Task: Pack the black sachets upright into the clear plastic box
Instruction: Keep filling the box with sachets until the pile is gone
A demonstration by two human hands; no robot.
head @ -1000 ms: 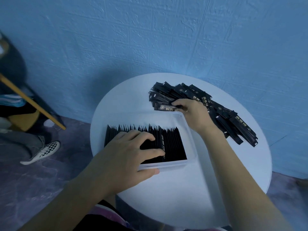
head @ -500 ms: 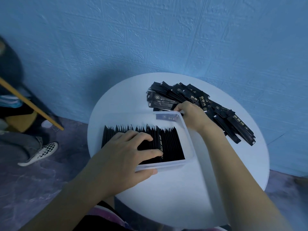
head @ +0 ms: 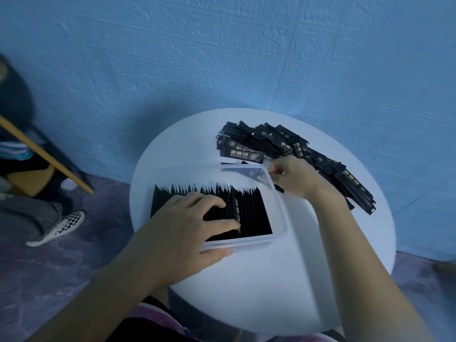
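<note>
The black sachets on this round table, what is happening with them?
A person is packing them into the clear plastic box. The left hand rests on the row of upright sachets filling most of the box, thumb against its near wall. The right hand pinches a single sachet at the box's far right corner, not yet stood upright. A loose pile waits on the white table beyond.

The clear plastic box (head: 249, 243) is showing smooth, translucent walls; the black sachets (head: 246, 154) are looking like slick film. The white desk (head: 271, 280) is appearing smooth and matt, the blue wall (head: 222, 58) rough.
</note>
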